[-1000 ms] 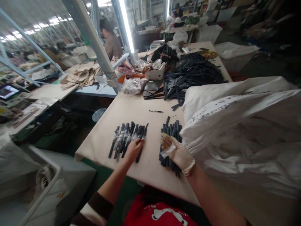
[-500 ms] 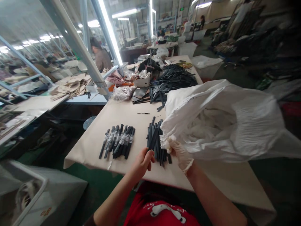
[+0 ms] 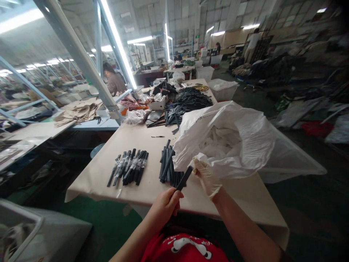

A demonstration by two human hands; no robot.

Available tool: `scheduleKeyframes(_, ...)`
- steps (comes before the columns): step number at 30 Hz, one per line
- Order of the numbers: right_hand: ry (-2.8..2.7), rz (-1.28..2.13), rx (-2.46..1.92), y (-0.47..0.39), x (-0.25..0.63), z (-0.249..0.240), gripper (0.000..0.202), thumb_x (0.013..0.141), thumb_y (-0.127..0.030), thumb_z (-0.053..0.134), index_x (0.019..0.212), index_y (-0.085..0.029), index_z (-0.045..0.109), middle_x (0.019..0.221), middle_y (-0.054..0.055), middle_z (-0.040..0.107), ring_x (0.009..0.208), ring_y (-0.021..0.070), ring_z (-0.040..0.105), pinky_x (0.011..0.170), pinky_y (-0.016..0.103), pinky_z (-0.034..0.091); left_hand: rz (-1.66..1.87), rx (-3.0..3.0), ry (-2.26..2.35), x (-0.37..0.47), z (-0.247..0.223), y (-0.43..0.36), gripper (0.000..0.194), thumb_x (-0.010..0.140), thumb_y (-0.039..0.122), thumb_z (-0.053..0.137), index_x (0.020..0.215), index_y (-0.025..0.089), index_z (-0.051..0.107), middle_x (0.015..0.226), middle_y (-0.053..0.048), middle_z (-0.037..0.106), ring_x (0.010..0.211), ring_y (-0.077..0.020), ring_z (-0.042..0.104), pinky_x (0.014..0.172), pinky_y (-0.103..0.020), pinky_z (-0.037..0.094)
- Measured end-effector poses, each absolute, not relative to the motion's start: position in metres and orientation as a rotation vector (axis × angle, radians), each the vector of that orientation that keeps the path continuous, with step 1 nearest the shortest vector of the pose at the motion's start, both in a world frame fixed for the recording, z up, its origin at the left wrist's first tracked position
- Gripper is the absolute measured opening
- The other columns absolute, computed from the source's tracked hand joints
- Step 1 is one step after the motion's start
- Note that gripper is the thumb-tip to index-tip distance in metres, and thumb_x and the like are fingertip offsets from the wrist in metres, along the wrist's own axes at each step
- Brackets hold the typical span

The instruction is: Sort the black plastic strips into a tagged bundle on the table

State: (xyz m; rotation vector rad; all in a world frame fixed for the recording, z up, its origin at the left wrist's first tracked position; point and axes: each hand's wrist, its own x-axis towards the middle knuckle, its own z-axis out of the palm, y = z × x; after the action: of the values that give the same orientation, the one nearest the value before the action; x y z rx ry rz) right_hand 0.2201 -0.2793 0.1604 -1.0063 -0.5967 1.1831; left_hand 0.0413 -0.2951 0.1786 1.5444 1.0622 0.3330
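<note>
My left hand (image 3: 169,203), bare, is closed around the lower end of a dark strip (image 3: 184,179), or a thin stack of them, tilted up to the right. Close to the strip's upper end, my right hand (image 3: 206,175) wears a pale glove with its fingers pinched together. Something white shows by those fingertips, and I cannot tell whether it is a separate piece or the bag's edge. Behind my hands lies a pile of loose dark strips (image 3: 167,163). A large white bag (image 3: 188,125), mouth open, holds crumpled whitish material.
Several dark bundles (image 3: 133,167) wrapped with clear bands lie on the left of the cloth-covered table (image 3: 95,182). A pen-like tool (image 3: 157,137) rests farther back, before a big heap of dark strips (image 3: 191,102). A bin (image 3: 57,225) stands lower left. Metal posts rise beside the table.
My left hand has drawn the dark strip toward me, away from the loose pile. My right hand stays near its upper end. The camera view has shifted up and right.
</note>
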Motion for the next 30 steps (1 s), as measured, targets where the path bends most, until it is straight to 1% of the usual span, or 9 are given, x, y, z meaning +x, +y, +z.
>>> scheduleKeyframes(4, -0.746, 1.079, -1.125, -0.287, 0.224, 0.163, 0.04, 0.071, -0.05, 0.059, 0.052, -0.018, 0.047, 0.051, -0.005, 0.044, 0.051, 0.0084, 0.035, 0.055, 0.025, 0.03, 0.296, 1.4, 1.032, 0.039, 0.183, -0.301, 0.038, 0.081, 0.047, 0.035, 0.081, 0.013, 0.053, 0.053, 0.004, 0.047, 0.04, -0.0056, 0.042, 0.039, -0.017, 0.028)
scheduleKeyframes(9, -0.843, 1.111, -1.249, -0.293, 0.224, 0.163, 0.039, 0.065, -0.051, 0.064, 0.054, -0.018, 0.047, 0.052, -0.005, 0.042, 0.051, 0.0084, 0.033, 0.052, 0.025, 0.027, 0.234, 1.345, 0.995, 0.036, 0.185, -0.301, 0.039, 0.08, 0.049, 0.037, 0.079, 0.013, 0.052, 0.049, 0.005, 0.046, 0.036, -0.005, 0.038, 0.037, -0.017, 0.028)
scheduleKeyframes(14, -1.006, 1.338, -1.291, -0.299, 0.214, 0.16, 0.036, 0.066, -0.053, 0.061, 0.065, -0.017, 0.056, 0.059, -0.003, 0.049, 0.056, 0.0103, 0.04, 0.056, 0.026, 0.032, 0.198, 1.362, 0.963, 0.032, 0.181, -0.288, 0.039, 0.081, 0.05, 0.038, 0.078, 0.013, 0.051, 0.047, 0.005, 0.045, 0.036, -0.0048, 0.038, 0.036, -0.016, 0.029)
scheduleKeyframes(18, -1.186, 1.561, -1.36, -0.305, 0.205, 0.153, 0.046, 0.064, -0.063, 0.056, 0.058, -0.017, 0.053, 0.057, -0.002, 0.048, 0.058, 0.0117, 0.043, 0.061, 0.028, 0.036, 0.085, 1.371, 0.86, 0.02, 0.178, -0.278, 0.044, 0.08, 0.054, 0.038, 0.077, 0.013, 0.052, 0.048, 0.005, 0.046, 0.037, -0.0051, 0.039, 0.037, -0.016, 0.029)
scheduleKeyframes(20, -1.284, 1.681, -1.388, -0.307, 0.206, 0.148, 0.049, 0.06, -0.065, 0.058, 0.057, -0.017, 0.053, 0.058, -0.001, 0.049, 0.059, 0.0125, 0.045, 0.062, 0.029, 0.037, -0.009, 1.391, 0.819, 0.013, 0.178, -0.275, 0.045, 0.08, 0.056, 0.039, 0.076, 0.012, 0.052, 0.047, 0.004, 0.046, 0.037, -0.0056, 0.04, 0.037, -0.017, 0.03)
scheduleKeyframes(23, -1.355, 1.772, -1.424, -0.307, 0.214, 0.141, 0.05, 0.06, -0.066, 0.058, 0.069, -0.016, 0.059, 0.064, 0.0, 0.055, 0.064, 0.0142, 0.049, 0.066, 0.03, 0.039, -0.062, 1.403, 0.818, 0.007, 0.177, -0.272, 0.046, 0.08, 0.056, 0.039, 0.076, 0.012, 0.053, 0.049, 0.004, 0.046, 0.038, -0.0059, 0.041, 0.038, -0.017, 0.031)
scheduleKeyframes(25, -1.421, 1.757, -1.441, -0.306, 0.22, 0.139, 0.05, 0.064, -0.066, 0.055, 0.07, -0.017, 0.061, 0.065, 0.0, 0.058, 0.066, 0.0147, 0.051, 0.07, 0.03, 0.039, -0.064, 1.402, 0.83, 0.007, 0.173, -0.27, 0.046, 0.08, 0.055, 0.038, 0.077, 0.012, 0.053, 0.049, 0.004, 0.046, 0.038, -0.0059, 0.041, 0.038, -0.017, 0.031)
scheduleKeyframes(27, -1.496, 1.703, -1.387, -0.304, 0.224, 0.14, 0.054, 0.067, -0.069, 0.047, 0.061, -0.017, 0.06, 0.061, 0.001, 0.058, 0.065, 0.0147, 0.052, 0.072, 0.03, 0.039, -0.06, 1.404, 0.84, 0.009, 0.167, -0.268, 0.046, 0.08, 0.055, 0.038, 0.078, 0.012, 0.053, 0.049, 0.004, 0.046, 0.038, -0.0059, 0.041, 0.038, -0.016, 0.032)
scheduleKeyframes(30, -1.411, 1.662, -1.238, -0.302, 0.227, 0.145, 0.068, 0.07, -0.075, 0.029, 0.054, -0.017, 0.059, 0.054, 0.004, 0.059, 0.056, 0.0148, 0.054, 0.067, 0.031, 0.041, -0.038, 1.422, 0.853, 0.014, 0.159, -0.265, 0.046, 0.081, 0.055, 0.037, 0.08, 0.013, 0.053, 0.049, 0.005, 0.046, 0.039, -0.0059, 0.041, 0.038, -0.016, 0.032)
